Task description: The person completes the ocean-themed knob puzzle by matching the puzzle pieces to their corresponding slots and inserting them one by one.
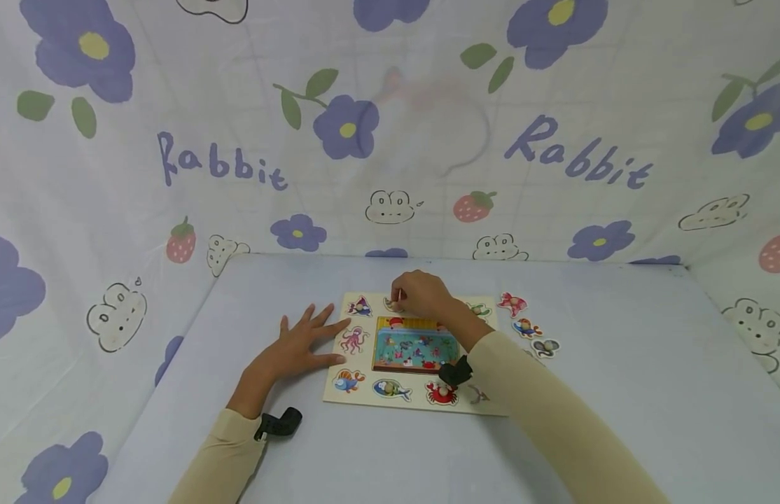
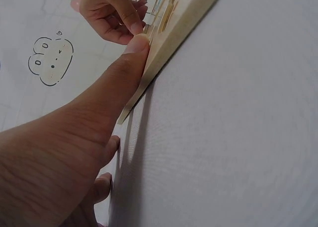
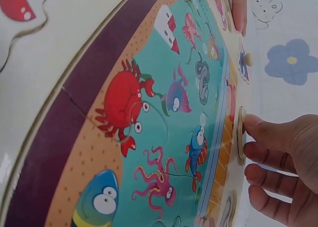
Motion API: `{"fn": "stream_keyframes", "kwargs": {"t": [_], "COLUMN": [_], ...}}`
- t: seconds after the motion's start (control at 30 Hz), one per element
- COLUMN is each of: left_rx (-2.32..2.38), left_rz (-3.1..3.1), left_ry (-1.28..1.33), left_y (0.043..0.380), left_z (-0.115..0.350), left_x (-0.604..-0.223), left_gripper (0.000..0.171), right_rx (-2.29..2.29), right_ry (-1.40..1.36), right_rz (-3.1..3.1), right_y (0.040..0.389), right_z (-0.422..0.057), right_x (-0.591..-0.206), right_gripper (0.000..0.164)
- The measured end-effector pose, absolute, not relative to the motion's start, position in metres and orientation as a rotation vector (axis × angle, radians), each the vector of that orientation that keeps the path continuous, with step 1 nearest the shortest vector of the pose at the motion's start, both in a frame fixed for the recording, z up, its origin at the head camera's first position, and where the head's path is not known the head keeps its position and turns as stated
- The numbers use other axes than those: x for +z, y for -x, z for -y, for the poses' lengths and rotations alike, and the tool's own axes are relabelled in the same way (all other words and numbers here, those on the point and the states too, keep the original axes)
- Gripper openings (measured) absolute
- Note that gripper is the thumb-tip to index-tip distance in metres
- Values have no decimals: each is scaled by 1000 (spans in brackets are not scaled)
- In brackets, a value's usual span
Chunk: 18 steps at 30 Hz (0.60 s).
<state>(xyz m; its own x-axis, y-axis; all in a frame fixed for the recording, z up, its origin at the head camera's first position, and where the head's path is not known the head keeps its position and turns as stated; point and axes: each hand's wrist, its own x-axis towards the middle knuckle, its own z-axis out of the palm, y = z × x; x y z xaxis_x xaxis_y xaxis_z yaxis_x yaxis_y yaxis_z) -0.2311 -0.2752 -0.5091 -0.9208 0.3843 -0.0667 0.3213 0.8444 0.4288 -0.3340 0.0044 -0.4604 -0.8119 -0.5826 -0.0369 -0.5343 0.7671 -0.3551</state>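
A wooden peg puzzle board (image 1: 363, 360) with a sea picture (image 1: 415, 346) in its middle lies on the table. At its far edge my right hand (image 1: 421, 292) pinches a knobbed puzzle piece (image 3: 240, 137) over the top row; the fingers hide most of it. My left hand (image 1: 295, 350) lies with spread fingers at the board's left edge, its thumb (image 2: 136, 44) touching the rim. Round the picture sit an octopus piece (image 1: 353, 340), a striped fish piece (image 1: 349, 381), a blue fish piece (image 1: 391, 389) and a crab piece (image 1: 442, 393).
Right of the board lie loose pieces: a red one (image 1: 512, 304), a blue and orange fish (image 1: 526, 327) and a grey eel-like one (image 1: 545, 348). My right sleeve (image 1: 547, 406) covers the board's right side. A flowered cloth (image 1: 428, 161) hangs behind the white table (image 1: 629, 336).
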Motion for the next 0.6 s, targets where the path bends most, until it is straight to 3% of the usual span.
{"fn": "stream_keyframes", "kwargs": {"t": [0.6], "left_rx": [625], "left_rz": [-2863], "left_ry": [-546], "left_y": [232], "left_z": [274], "left_x": [-507], "left_gripper": [78], "right_rx": [-538], "right_ry": [864], "right_rz": [-2800], "right_y": [331], "right_z": [-7], "right_x": [-464], "right_gripper": [11]}}
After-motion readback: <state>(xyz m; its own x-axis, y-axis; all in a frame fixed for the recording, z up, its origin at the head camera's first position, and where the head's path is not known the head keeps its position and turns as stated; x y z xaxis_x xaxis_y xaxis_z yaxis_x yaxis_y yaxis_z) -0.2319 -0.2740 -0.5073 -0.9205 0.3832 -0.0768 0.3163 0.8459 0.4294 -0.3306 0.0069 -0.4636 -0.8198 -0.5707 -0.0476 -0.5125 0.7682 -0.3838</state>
